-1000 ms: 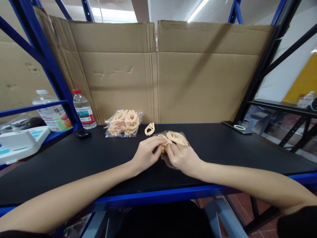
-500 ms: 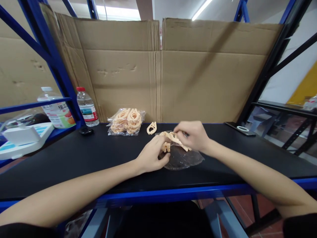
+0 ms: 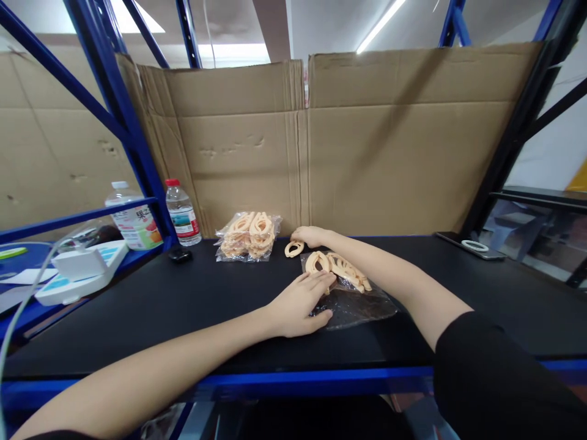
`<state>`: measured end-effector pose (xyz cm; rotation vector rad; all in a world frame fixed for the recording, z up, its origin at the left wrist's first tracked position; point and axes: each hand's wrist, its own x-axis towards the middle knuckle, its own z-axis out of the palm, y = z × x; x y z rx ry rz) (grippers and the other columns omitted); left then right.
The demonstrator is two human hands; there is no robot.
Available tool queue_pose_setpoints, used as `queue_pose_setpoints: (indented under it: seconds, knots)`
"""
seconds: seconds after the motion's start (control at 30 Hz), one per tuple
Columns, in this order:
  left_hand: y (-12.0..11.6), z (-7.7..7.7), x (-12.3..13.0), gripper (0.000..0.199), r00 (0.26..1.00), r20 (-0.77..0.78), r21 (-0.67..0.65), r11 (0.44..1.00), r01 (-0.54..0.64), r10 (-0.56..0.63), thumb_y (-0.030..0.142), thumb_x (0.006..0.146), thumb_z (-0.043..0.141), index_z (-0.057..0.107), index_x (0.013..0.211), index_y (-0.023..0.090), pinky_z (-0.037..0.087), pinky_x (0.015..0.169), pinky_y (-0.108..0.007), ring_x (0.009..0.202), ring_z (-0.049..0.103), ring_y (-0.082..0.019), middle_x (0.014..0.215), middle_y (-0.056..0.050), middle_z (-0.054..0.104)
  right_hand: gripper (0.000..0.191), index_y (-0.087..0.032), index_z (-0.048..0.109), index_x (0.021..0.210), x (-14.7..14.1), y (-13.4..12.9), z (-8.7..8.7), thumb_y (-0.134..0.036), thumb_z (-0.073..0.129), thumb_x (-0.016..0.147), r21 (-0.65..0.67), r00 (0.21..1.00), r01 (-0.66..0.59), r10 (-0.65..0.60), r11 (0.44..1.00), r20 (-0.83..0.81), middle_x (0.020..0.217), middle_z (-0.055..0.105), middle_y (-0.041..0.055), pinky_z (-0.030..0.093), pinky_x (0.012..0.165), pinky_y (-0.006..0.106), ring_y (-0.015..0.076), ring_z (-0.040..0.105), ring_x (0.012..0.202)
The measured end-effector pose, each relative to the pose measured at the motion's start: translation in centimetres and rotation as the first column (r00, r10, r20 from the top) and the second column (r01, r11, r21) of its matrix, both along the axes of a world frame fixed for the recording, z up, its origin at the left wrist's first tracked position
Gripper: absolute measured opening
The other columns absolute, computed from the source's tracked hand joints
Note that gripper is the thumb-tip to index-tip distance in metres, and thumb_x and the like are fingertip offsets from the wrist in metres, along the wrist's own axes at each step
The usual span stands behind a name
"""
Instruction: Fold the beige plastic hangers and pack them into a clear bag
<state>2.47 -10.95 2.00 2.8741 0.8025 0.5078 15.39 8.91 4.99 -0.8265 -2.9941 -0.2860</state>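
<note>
My left hand (image 3: 299, 307) lies with its fingers stretched out over the near edge of a clear plastic bag (image 3: 355, 311). Its fingertips touch several beige loop-shaped clips (image 3: 348, 272) lying in or on the bag's far part; I cannot tell which. Reaching past them, my right hand (image 3: 312, 236) has its fingers closed at the narrow end of a single beige clip (image 3: 294, 250), whose oval loop shows on the table. To the left stands a packed clear bag of similar clips (image 3: 248, 237), apart from both hands.
A water bottle with a red cap (image 3: 182, 214) and a small black object (image 3: 180, 254) are at the left. A phone with a white ring (image 3: 474, 246) lies at the far right. Cardboard sheets (image 3: 403, 153) wall off the back of the black table (image 3: 160, 318).
My right hand has moved from the clips on the bag to the single clip behind them. My left hand has flattened out on the bag. The view has shifted slightly.
</note>
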Motion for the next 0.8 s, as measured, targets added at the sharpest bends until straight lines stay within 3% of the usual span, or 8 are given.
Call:
queue_pose_setpoints:
  seconds: [0.13,0.3,0.4,0.5,0.63,0.73,0.8]
  knots:
    - [0.1,0.0,0.2,0.058,0.999,0.049,0.026,1.0,-0.008,0.006,0.029,0.082,0.054,0.037,0.135,0.013,0.028,0.108,-0.046,0.13,0.037,-0.028,0.136,-0.016,0.046,0.034,-0.006,0.065,0.103,2.1,-0.4,0.7,-0.004,0.063,0.069,-0.012,0.996,0.085,-0.085,0.996,0.006,0.091,0.068,0.0132,0.04,0.066,0.024,0.0198,0.06,0.079]
    - [0.3,0.1,0.3,0.046,0.979,0.201,0.039,0.999,0.016,-0.024,0.017,0.079,0.055,0.045,0.123,0.018,0.035,0.104,-0.042,0.125,0.043,-0.025,0.132,-0.012,0.049,0.025,-0.011,0.066,0.104,5.7,-3.7,2.1,-0.011,0.054,0.082,-0.022,0.994,0.093,-0.095,0.995,-0.062,0.092,0.07,0.0081,0.04,0.067,0.022,0.0147,0.06,0.075]
    - [0.1,0.3,0.3,0.03,0.962,0.263,0.066,0.996,0.059,-0.075,0.007,0.08,0.047,0.051,0.107,0.019,0.041,0.098,-0.038,0.122,0.045,-0.023,0.128,-0.011,0.053,0.025,-0.01,0.068,0.101,8.6,-5.9,2.9,-0.014,0.045,0.091,0.032,0.973,0.094,-0.085,0.995,-0.214,0.095,0.069,0.0098,0.041,0.072,0.023,0.0155,0.062,0.08]
    - [0.0,0.2,0.2,0.025,0.958,0.238,0.179,0.977,0.115,-0.157,0.001,0.079,0.041,0.056,0.091,0.018,0.042,0.097,-0.037,0.125,0.043,-0.022,0.129,-0.011,0.051,0.019,-0.011,0.069,0.093,11.7,-8.7,3.8,-0.017,0.051,0.09,0.138,0.89,0.147,-0.071,0.979,-0.45,0.089,0.07,0.009,0.043,0.071,0.025,0.0172,0.063,0.078]
    - [0.3,-0.3,0.2,0.03,0.964,0.187,0.332,0.936,0.119,-0.189,0.002,0.08,0.041,0.06,0.099,0.018,0.039,0.102,-0.041,0.125,0.043,-0.023,0.134,-0.01,0.048,0.013,-0.015,0.068,0.091,14.7,-15.8,4.9,-0.02,0.056,0.088,0.272,0.741,0.263,-0.013,0.926,-0.671,0.083,0.07,0.0048,0.045,0.062,0.024,0.0144,0.061,0.065]
    - [0.6,-0.6,0.3,0.039,0.966,0.174,0.36,0.925,0.119,-0.192,0.002,0.082,0.04,0.054,0.116,0.017,0.038,0.105,-0.042,0.123,0.045,-0.02,0.13,-0.009,0.052,0.009,-0.019,0.066,0.092,15.3,-23.1,4.7,-0.019,0.059,0.087,0.376,0.719,0.291,0.058,0.88,-0.693,0.084,0.068,0.0034,0.047,0.062,0.025,0.0147,0.062,0.068]
    - [0.7,-0.7,0.4,0.043,0.965,0.182,0.359,0.926,0.114,-0.189,0.003,0.084,0.039,0.049,0.123,0.016,0.038,0.106,-0.041,0.122,0.046,-0.019,0.128,-0.009,0.054,0.011,-0.02,0.065,0.093,15.1,-27.4,3.9,-0.014,0.059,0.086,0.439,0.741,0.243,0.126,0.865,-0.659,0.085,0.068,0.0028,0.049,0.07,0.026,0.0154,0.063,0.074]
